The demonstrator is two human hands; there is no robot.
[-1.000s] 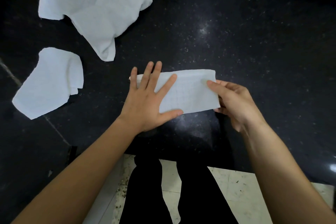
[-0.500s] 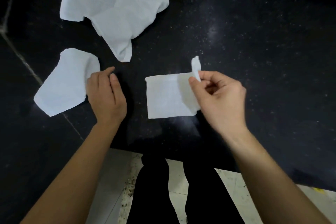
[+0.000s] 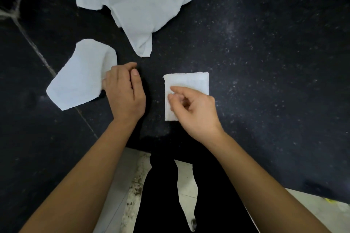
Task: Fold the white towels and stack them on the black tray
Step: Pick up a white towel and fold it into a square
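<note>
Three white towels on one black speckled counter [image 3: 265, 62], which fills most of my feed. A pale seam [image 3: 34, 47] runs diagonally through its left part.

Below the counter's near edge: black trousers [image 3: 161, 195], and pale floor tile [image 3: 186, 179] showing between and beside the legs.

Largest cloth: crumpled towel [image 3: 136, 2], far left of centre, bunched and unfolded. One corner trails toward me. Its top runs off the frame. Neither hand touches it.

Next down: loose towel [image 3: 81, 77], near left, lying flat but askew, its lower corner over the seam. It sits apart from the crumpled towel, with dark counter between them.

Left hand [image 3: 124, 94], back upward, sits at that towel's right edge. The fingers are curled, with the cloth edge lapping over them. I log it as gripping the loose towel by that edge. The thumb lies along the forefinger, on the counter side.

Right hand [image 3: 195, 111] rests over the near part of the folded towel. Its fingers are loosely curled, the thumb and forefinger tips a little apart. I see no cloth between them. The tips look to be on the top layer.

Smallest: folded towel [image 3: 189, 81], a tidy small rectangle at centre, flat on the counter. Its far and right edges are clear of the hand. It lies well apart from the other two towels.
</note>
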